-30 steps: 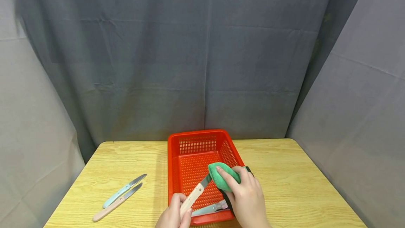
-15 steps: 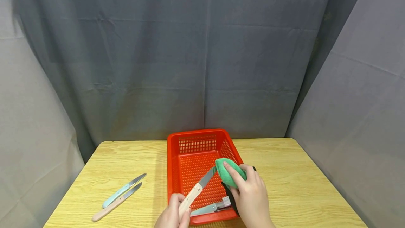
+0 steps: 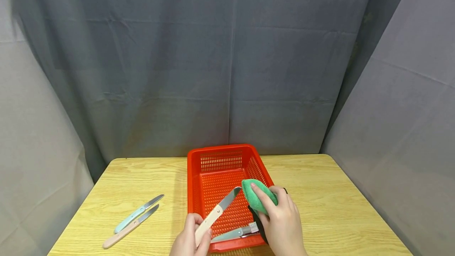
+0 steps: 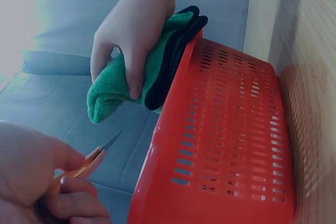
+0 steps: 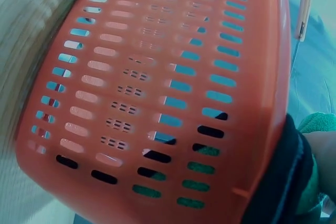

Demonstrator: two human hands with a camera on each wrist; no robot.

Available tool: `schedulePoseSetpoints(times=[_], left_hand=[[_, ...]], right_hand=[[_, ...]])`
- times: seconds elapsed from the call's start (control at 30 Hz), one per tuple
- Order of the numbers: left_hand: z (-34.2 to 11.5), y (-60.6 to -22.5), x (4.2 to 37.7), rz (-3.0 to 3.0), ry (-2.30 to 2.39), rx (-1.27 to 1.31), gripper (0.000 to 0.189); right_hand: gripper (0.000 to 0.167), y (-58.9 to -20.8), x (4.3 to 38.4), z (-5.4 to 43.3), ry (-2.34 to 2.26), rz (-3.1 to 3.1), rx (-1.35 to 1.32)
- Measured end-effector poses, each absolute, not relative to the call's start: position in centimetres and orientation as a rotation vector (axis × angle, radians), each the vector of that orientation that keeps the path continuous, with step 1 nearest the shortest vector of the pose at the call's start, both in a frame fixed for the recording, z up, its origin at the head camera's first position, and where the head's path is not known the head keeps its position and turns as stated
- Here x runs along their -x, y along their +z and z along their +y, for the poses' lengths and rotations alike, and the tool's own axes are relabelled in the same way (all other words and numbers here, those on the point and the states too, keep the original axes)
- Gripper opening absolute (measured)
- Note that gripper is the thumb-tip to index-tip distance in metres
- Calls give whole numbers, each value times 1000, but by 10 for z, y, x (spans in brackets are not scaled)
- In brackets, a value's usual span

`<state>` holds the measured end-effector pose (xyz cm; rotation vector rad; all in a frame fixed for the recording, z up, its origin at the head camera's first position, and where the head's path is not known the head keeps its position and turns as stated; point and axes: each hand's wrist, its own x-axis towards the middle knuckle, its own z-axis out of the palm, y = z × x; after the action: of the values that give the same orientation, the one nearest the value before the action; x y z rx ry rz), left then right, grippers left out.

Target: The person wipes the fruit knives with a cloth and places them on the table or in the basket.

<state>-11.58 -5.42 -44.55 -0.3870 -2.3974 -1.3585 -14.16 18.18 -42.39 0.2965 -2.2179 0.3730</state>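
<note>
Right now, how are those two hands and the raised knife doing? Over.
Left hand gripping cream-handled knife. Right hand holding green cloth near the blade. Red basket beneath blade; nothing seen between blade and cloth.

At lower left, my left hand [image 4: 31, 163] grips a knife [image 4: 80, 171]; at upper centre, my right hand [image 4: 134, 27] holds a black-edged green cloth [image 4: 109, 85], and right of centre stands a red basket [image 4: 218, 135].
</note>
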Motion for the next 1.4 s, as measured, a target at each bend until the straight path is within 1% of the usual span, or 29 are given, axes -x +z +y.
schedulePoseSetpoints(times=[0.2,0.63,1.0,1.4], left_hand=[[-56,-442,118,-2375,-1294,368,24],[-62,-431,124,-2513,-1217,310,6],[-60,-431,125,-2555,-1189,330,19],[-62,-428,125,-2610,-1340,316,17]], right_hand=[[92,-423,142,181,386,-2229,-278],[93,-426,143,182,379,-2208,-299],[92,-428,143,182,377,-2215,-292],[91,-428,144,182,376,-2212,-297]])
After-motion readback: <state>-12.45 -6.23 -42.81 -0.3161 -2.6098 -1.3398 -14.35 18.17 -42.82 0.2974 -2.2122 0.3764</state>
